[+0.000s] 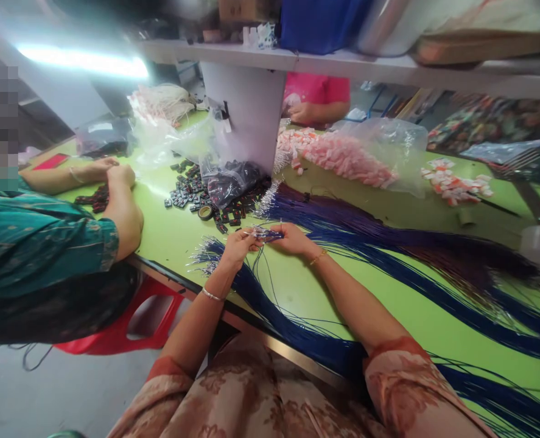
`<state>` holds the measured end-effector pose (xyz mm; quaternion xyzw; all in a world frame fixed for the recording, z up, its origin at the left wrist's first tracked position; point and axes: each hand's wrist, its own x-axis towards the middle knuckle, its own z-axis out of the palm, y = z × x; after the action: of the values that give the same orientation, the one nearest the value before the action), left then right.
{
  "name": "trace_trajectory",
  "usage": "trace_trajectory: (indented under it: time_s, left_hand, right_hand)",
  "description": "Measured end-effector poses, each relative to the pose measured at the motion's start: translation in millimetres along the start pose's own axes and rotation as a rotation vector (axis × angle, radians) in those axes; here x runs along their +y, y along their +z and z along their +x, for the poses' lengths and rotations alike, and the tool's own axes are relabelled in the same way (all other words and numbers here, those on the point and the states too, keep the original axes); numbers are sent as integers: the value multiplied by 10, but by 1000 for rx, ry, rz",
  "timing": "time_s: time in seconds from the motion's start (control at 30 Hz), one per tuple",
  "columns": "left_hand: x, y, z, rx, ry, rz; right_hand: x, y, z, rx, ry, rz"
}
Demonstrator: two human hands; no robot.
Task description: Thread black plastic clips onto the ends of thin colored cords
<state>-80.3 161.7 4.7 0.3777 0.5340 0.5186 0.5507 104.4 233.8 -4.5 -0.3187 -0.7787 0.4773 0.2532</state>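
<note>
My right hand [292, 239] is closed round the ends of a few blue wires [274, 234] with silvery metal tips. Close by on the left, my left hand [241, 248] pinches at the same tips, its fingers pressed together. Under my forearms runs a thick bundle of dark blue wires [270, 304], its metal-tipped ends fanned out left of my left hand. Beyond my right hand lie more blue wires [365, 237] and a purple-brown wire bundle [338, 210], stretching off to the right.
Small black connectors [190, 191] lie heaped near a tape roll [205, 212]. Pink and white pieces [343, 158] are piled behind the wires. A co-worker in a green sleeve [45, 243] sits at left near a red stool [151, 310]; another person in pink [319, 97] is opposite. A shelf [251, 55] hangs overhead.
</note>
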Motion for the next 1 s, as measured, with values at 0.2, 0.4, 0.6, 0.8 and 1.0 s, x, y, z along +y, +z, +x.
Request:
trace_trajectory:
  time_s: [0.2, 0.4, 0.6, 0.8, 1.0]
  left_hand:
    - [14, -5, -15, -8, 1, 50]
    - [24, 14, -71, 3, 93, 318]
    - [-41, 82, -23, 111, -2, 144]
    - [-61, 91, -51, 10, -48, -48]
    - [-46, 42, -47, -11, -106, -196]
  right_hand:
    - [-94, -59, -24, 172, -52, -235]
    - [-205, 80, 30, 178, -163, -276]
    - [-177, 145, 55, 115, -142, -223]
    - [-224, 137, 40, 136, -101, -105]
    - [-221, 152, 70, 194, -85, -168]
